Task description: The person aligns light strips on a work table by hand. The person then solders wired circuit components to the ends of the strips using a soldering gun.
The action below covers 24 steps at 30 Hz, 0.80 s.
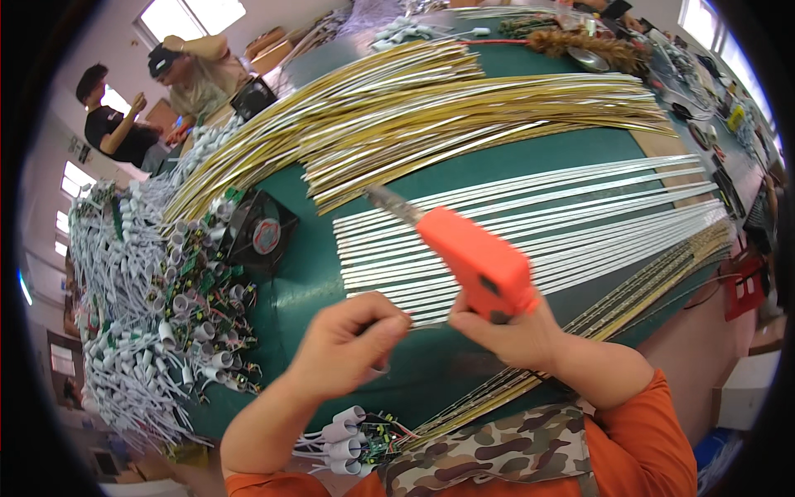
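Observation:
My right hand is wrapped round the grip of an orange soldering gun. Its metal tip points up and to the left, blurred, above a row of thin silver strips. My left hand is closed in a pinch at the near left end of that row. Whatever sits between its fingertips is too small to name; a speck of red shows there. The strips lie side by side on the green table.
Bundles of yellow and silver strips cover the far side. White cylinders with wires and circuit boards heap up at left, beside a black fan. More cylinders lie near my apron. Two people are at the far left.

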Each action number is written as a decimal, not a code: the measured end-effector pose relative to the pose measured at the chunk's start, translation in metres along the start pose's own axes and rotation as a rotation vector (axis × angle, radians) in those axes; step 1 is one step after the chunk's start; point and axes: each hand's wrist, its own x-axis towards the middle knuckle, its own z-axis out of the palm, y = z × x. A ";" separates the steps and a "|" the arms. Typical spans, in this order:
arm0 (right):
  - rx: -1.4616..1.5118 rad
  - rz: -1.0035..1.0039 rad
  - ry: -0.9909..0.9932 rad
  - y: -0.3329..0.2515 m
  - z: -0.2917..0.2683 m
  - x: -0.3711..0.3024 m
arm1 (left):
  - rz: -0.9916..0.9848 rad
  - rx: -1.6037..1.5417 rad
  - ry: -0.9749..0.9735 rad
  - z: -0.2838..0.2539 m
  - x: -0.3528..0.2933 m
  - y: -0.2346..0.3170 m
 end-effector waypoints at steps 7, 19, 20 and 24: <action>0.170 -0.196 -0.056 -0.018 -0.017 -0.009 | 0.291 0.831 0.298 -0.049 -0.100 0.094; 0.165 0.167 -0.235 0.016 -0.013 -0.030 | -0.197 0.564 0.039 -0.072 -0.008 -0.081; 0.110 0.158 -0.257 0.020 -0.011 -0.031 | -0.175 0.574 0.056 -0.073 -0.005 -0.085; -0.140 0.054 -0.362 0.024 0.000 -0.024 | -0.155 0.630 0.098 -0.076 0.001 -0.090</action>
